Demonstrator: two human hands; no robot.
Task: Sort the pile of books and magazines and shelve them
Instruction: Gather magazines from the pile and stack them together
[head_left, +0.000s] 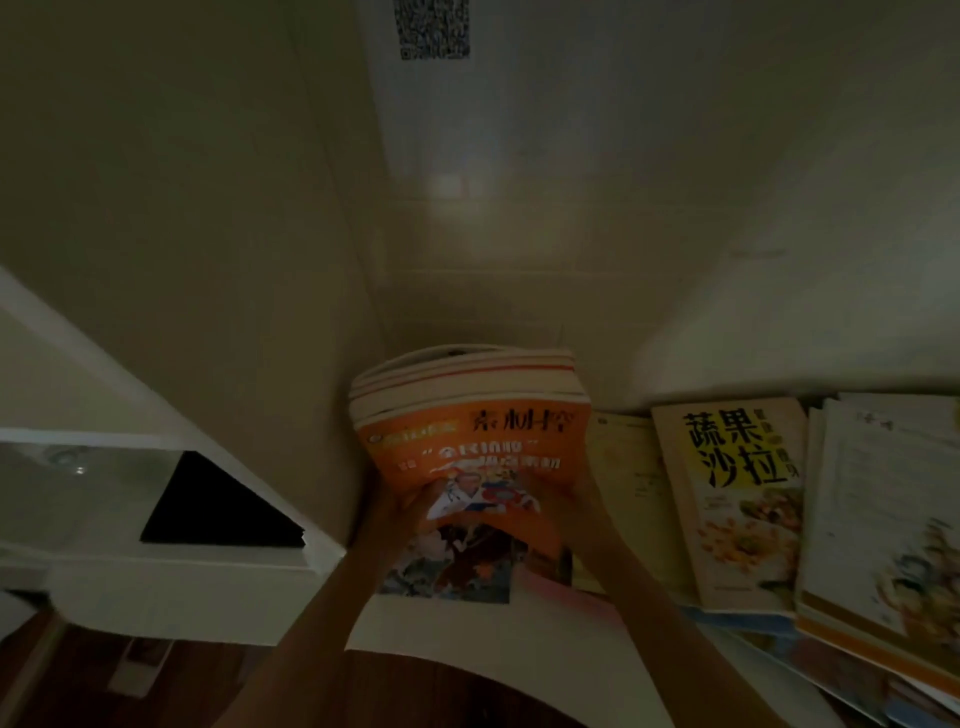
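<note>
Dim cream walls (208, 182) meet in a corner ahead of me, with a blurred square code label (432, 26) high up near the top edge. Below it a pale shelf surface (467, 629) runs off to the right.

I see both hands clamped on a stack of magazines (467, 395) that stands in the corner, its fanned page edges curving up toward the wall. The front one has an orange cover (478, 447) with dark and white Chinese lettering and a small picture lower down. My left hand (415, 506) grips the stack's lower left side, thumb lying over the cover. My right hand (582, 504) holds the lower right side, fingers wrapped round the edge; in this light I cannot tell exactly how they lie. Both forearms reach up from the bottom of the frame, and the hands sit apart, one at each side of the cover.

Just beside the stack, on the right, flat books lie on the shelf: a pale page or booklet (628, 467), then a yellow cookbook (737, 499) with large black characters and a salad photo, then a white-covered book (893, 519) on top of a further pile reaching the right edge.

At the left, a white ledge (182, 577) carries a black flat object (218, 504). Dark wood floor (104, 670) shows beneath it.
</note>
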